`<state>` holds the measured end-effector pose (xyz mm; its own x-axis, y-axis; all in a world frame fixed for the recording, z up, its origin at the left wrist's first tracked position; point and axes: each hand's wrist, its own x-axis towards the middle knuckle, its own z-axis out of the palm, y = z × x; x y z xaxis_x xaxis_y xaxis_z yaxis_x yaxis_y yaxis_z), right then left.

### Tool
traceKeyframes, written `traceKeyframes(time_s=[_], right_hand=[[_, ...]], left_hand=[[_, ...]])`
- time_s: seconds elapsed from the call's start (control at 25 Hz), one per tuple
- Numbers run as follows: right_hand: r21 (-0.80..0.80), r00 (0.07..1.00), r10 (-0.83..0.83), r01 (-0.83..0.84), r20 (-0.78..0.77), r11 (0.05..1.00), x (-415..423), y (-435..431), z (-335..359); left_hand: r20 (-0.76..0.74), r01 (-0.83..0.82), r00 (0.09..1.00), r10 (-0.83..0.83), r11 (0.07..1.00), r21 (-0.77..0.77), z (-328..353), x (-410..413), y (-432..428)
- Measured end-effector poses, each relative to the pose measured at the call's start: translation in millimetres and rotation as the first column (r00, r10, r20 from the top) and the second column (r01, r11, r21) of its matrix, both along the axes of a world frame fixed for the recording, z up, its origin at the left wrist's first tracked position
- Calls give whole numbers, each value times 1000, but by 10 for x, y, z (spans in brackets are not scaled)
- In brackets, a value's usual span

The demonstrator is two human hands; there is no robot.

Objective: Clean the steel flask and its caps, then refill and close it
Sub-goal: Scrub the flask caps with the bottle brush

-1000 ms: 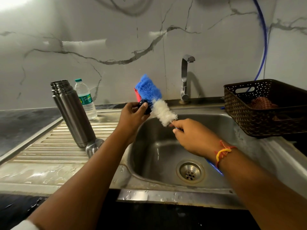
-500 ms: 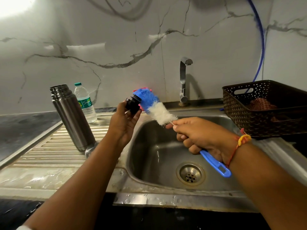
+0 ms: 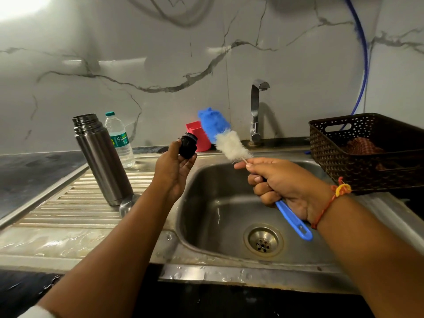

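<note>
Head view: holds small black round plastic cap [image 3: 188, 146] pinched in left hand [image 3: 173, 171] over steel sink [image 3: 206, 216] edge; grips blue-handled fluffy bottle brush [image 3: 221, 136] in right hand [image 3: 284, 184], apart from cap. Standing on ribbed drainer [image 3: 68, 210]: tall open steel flask [image 3: 103, 161]. Cap judged light, rigid, wet-slippery; pinch by rim.
</note>
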<state>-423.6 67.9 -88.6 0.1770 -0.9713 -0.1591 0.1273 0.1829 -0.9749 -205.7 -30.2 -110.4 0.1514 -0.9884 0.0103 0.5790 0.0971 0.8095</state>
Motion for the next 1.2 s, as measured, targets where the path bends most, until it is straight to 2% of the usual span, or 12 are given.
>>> traceKeyframes(time_s=[0.12,0.24,0.32,0.4,0.56,0.72,0.92,1.2], right_hand=[[-76,984,-118,108,-135,991,14,-46,-58],[-159,939,-168,125,-300,979,28,-70,-101],[-208,909,-181,108,-375,972,47,-72,-124],[-233,890,-195,103,-413,967,51,-67,-144],[-285,829,-232,93,-509,954,38,-66,-143],[-318,807,-234,62,-542,946,50,-54,-119],[-304,818,-218,56,-533,951,66,-75,-170],[-427,787,-291,38,-545,903,115,-96,-197]], left_hand=[[-144,29,989,-29,1000,-3,38,10,-13],[-193,93,977,-91,996,6,16,52,-38],[-163,126,979,-121,992,23,-11,64,-53],[-67,108,992,-105,993,43,-26,59,-63],[32,58,998,-57,998,-27,-30,57,-84],[66,111,992,-106,991,-71,-47,75,-43],[123,57,991,-47,996,-73,-46,61,-35],[156,26,988,-21,999,-33,-34,36,-71]])
